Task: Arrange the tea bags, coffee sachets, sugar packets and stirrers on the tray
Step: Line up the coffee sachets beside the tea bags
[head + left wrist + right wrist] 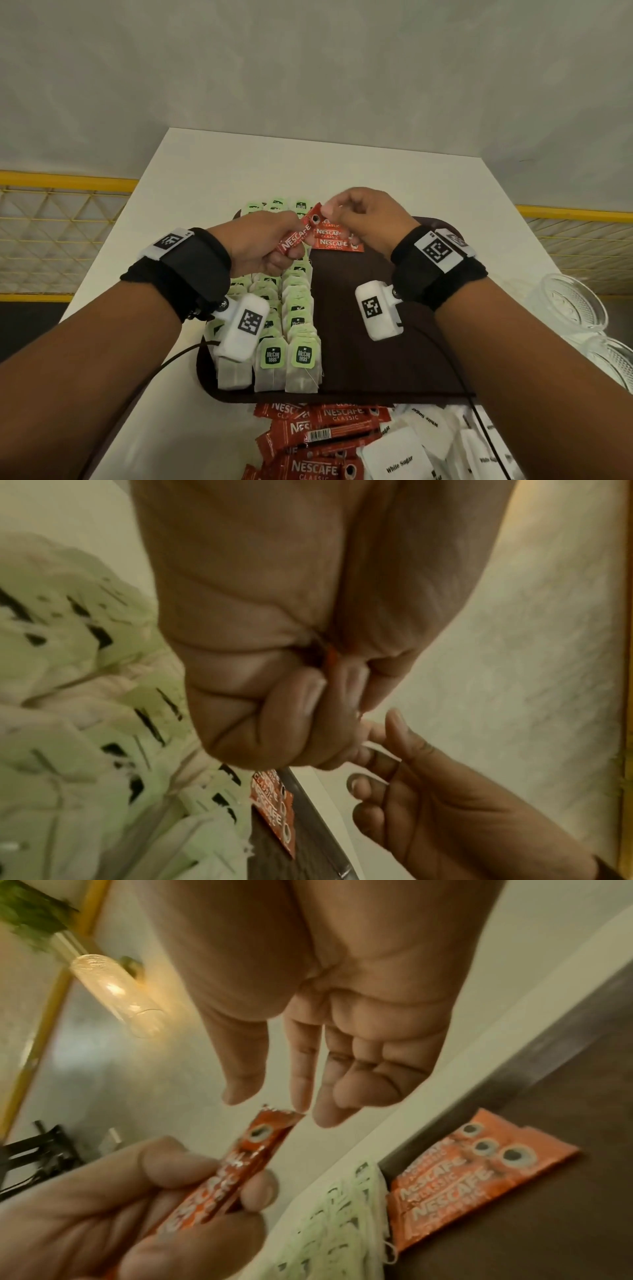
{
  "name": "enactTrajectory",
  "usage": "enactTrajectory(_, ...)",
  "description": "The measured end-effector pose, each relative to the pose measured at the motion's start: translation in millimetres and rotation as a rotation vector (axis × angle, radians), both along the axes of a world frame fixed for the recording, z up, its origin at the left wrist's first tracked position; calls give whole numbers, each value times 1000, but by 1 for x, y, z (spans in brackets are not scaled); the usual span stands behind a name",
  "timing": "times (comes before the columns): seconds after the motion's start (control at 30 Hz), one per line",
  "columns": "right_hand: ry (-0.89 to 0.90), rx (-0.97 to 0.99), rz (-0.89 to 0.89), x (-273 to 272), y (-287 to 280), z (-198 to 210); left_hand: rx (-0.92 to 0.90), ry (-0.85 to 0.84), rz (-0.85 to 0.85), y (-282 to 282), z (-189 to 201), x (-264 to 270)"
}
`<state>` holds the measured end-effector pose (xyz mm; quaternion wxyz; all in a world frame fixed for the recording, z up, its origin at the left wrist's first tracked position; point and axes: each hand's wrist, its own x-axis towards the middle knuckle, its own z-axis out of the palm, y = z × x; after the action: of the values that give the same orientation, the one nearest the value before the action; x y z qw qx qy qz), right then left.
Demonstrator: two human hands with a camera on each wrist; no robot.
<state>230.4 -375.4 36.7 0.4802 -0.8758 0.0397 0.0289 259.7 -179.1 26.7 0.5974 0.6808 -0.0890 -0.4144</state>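
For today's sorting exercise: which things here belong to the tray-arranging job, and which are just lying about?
Belong: tray, tea bags, coffee sachet gripped by the left hand, right hand at its tip, loose sachets, sugar packets.

Lying about: glass bowls, table, yellow railing.

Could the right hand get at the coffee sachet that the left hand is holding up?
Probably yes: the right hand is open with its fingertips at the free top end of the coffee sachet, which the left hand grips lower down.
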Motion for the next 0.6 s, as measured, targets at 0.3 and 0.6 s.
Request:
enactTrajectory(0.3, 36, 120, -11, -8, -13, -4, 118, -374, -99, -1, -1, -4)
enactTrajectory(0.6, 326, 284, -170, -20, -43, -21, 94, -286, 145, 10, 0, -2)
